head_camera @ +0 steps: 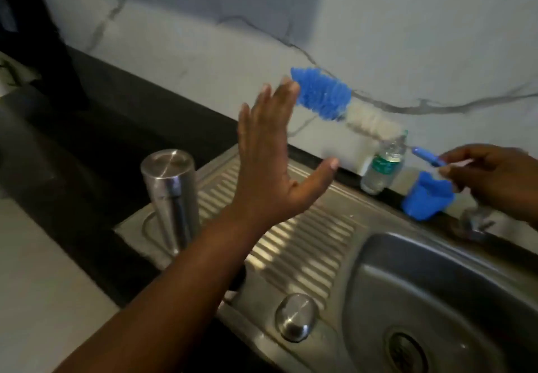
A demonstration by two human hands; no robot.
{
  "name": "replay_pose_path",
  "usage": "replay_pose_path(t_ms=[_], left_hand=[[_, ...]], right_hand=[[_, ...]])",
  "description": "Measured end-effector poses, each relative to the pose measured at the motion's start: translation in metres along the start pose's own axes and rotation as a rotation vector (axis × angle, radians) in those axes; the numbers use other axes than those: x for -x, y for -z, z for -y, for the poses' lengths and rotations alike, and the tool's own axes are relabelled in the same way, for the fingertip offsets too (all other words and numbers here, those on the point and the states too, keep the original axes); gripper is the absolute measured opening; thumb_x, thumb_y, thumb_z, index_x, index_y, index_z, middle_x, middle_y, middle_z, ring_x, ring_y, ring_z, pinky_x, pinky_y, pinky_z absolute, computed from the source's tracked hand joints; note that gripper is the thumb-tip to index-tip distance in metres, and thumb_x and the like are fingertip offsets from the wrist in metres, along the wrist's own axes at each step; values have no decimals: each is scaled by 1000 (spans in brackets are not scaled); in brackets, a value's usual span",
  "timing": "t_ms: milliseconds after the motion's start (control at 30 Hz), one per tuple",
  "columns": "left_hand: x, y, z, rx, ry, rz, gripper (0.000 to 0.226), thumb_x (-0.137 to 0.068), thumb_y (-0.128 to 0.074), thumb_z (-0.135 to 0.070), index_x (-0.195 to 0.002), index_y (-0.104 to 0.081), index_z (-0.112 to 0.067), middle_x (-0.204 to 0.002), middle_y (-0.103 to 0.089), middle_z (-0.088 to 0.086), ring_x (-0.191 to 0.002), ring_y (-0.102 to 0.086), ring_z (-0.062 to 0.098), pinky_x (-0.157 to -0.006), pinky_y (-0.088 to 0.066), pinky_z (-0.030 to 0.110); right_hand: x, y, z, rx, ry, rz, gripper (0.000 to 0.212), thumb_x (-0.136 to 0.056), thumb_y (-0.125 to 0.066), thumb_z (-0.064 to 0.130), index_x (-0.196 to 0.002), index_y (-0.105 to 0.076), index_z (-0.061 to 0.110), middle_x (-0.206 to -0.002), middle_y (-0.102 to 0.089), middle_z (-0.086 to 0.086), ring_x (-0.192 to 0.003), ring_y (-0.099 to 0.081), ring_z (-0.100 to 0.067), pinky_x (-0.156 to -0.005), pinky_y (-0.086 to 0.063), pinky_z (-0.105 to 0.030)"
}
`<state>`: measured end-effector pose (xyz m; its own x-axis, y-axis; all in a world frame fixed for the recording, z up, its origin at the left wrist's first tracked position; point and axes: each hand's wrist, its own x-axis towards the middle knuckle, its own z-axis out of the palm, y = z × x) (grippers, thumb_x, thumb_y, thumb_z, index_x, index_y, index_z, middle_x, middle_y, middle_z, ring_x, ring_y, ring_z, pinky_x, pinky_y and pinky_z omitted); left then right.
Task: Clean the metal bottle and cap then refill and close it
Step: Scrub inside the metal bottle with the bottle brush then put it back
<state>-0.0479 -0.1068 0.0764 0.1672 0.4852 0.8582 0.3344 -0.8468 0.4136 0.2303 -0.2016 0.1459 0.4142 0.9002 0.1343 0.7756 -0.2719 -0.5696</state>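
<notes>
At the kitchen sink (436, 270), seen from above. Steel drainboard (291, 241) with ribs on the left, basin with drain on the right.

Metal bottle (170, 195) stands upside down at the left end of the drainboard, flat base facing up. No hand on it.

Cap (296, 316), round and steel, lies on the near rim of the sink, between drainboard and basin, well apart from the bottle.

Left hand (273, 163) raised over the drainboard, fingers straight and spread, thumb out to the right, palm facing right. It holds nothing. Fingertips sit close to the blue end of the brush; whether they touch it cannot be told because of blur.

Right hand (489, 174) at the right edge of view, fingers curled, pinching the blue handle of a bottle brush (343, 104). Brush runs up and left from that hand across the wall, white bristles nearer the handle, blue bristles at the tip.

Behind the sink on the dark ledge: a clear plastic bottle (384, 166) with a green label, upright, and just to its right a blue holder (426, 198). Tap (474, 221) partly in view under the right hand.

Marble-pattern wall (378, 23) behind; black countertop (102, 116) to the left.
</notes>
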Motion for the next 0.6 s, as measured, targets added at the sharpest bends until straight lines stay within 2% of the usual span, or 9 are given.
replay_pose_path(t_ms=[67, 167, 200, 267, 367, 467, 533, 600], left_hand=[[-9, -43, -3, -54, -48, 137, 88, -83, -57, -54, -151, -26, -7, -160, -24, 13, -150, -15, 32, -120, -3, 53], [-13, -110, -2, -144, -92, 382, 95, -79, -49, -68, -154, -25, -14, -162, -20, 10, -149, -14, 33, -119, -4, 53], [-12, -132, -1, -174, -108, 460, 97, -78, -47, -71, -154, -24, -15, -162, -20, 10, -149, -15, 34, -119, -7, 55], [-5, -171, 0, -231, -145, 598, 101, -76, -42, -74, -155, -20, -15, -163, -16, 10, -149, -15, 34, -119, -7, 57], [9, -218, 2, -344, -157, 825, 105, -80, -47, -73, -157, -1, -17, -165, 0, 8, -151, 0, 30, -118, 7, 52], [19, -246, 4, -400, -119, 946, 106, -82, -48, -72, -156, 3, -16, -165, 5, 10, -151, 5, 30, -119, 6, 54], [22, -260, 3, -399, -107, 994, 105, -83, -46, -73, -156, 4, -15, -164, 7, 10, -151, 6, 31, -119, 6, 56], [20, -271, 0, -394, -102, 1020, 105, -84, -45, -73, -156, 5, -15, -164, 9, 10, -151, 8, 31, -119, 8, 56]], right_hand=[[-3, 57, -15, 227, -29, -30, 22, -82, -70, 24, -82, -66, 46, -57, -67, 7, -48, -58, -19, -43, -45, -25], [-11, 130, -33, 554, -96, -62, 17, -74, -75, 25, -65, -68, 38, -51, -65, 9, -56, -65, -22, -64, -56, -39], [-15, 147, -36, 658, -135, -58, 20, -75, -76, 24, -65, -66, 38, -50, -64, 7, -61, -64, -23, -72, -54, -43], [-20, 168, -40, 863, -185, -38, 14, -78, -74, 27, -71, -67, 37, -63, -63, 10, -69, -61, -18, -78, -52, -42], [-21, 173, -38, 1132, -240, 2, 7, -84, -62, 40, -77, -63, 44, -82, -56, 16, -82, -57, -13, -81, -50, -34], [-33, 159, -39, 1273, -219, 19, 8, -87, -54, 38, -90, -60, 42, -98, -60, 12, -95, -59, -16, -80, -47, -31], [-48, 150, -43, 1359, -196, 37, 13, -88, -53, 34, -98, -61, 37, -99, -61, 11, -94, -59, -16, -81, -45, -33], [-62, 141, -48, 1431, -177, 50, 16, -89, -52, 30, -100, -62, 33, -92, -62, 11, -87, -59, -15, -81, -38, -34]])
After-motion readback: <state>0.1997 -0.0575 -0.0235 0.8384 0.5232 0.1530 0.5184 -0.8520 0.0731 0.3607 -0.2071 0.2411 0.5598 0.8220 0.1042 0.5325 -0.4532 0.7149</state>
